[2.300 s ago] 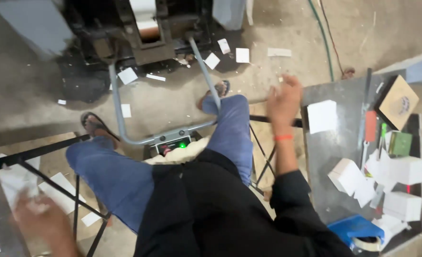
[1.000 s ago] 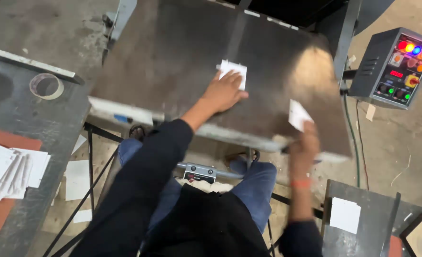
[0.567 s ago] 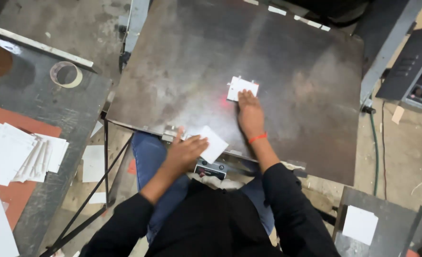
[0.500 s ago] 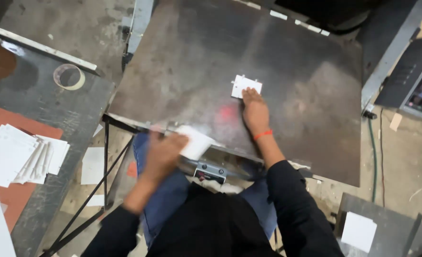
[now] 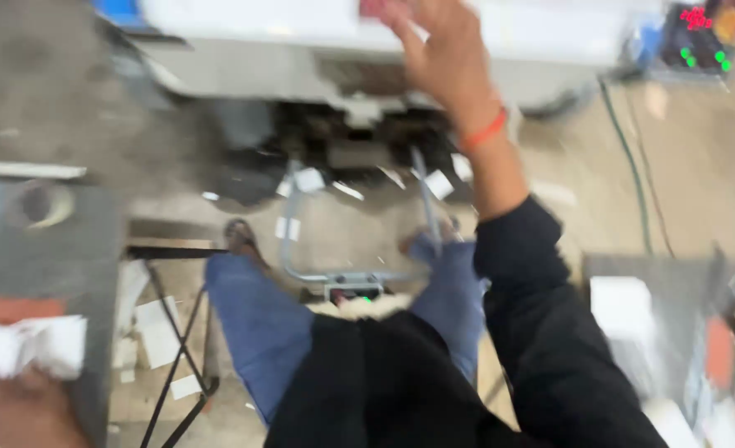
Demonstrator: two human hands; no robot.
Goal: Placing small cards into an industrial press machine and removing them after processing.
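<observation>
The picture is blurred by motion. My right hand (image 5: 443, 51), with an orange band at the wrist, is raised toward the front edge of a pale machine (image 5: 301, 50) at the top; its fingers are spread and I see nothing in it. My left hand (image 5: 15, 411) is low in the bottom left corner, against a stack of white sheets (image 5: 27, 347) on the grey table (image 5: 44, 265) at my left. Its fingers are too blurred to read. My legs in blue trousers (image 5: 259, 332) straddle a metal foot-pedal frame (image 5: 344, 282) on the floor.
A control box with red and green lights (image 5: 703, 33) sits at the top right, with a green cable (image 5: 633, 166) running down from it. White paper scraps (image 5: 309, 178) litter the floor. A second table with white cards (image 5: 624, 307) stands at the right. A tape roll (image 5: 40, 203) lies on the left table.
The view has swung down off the dark metal plate. My right hand left the white card and rose toward the machine. My left hand carried its card over to the stack at the left.
</observation>
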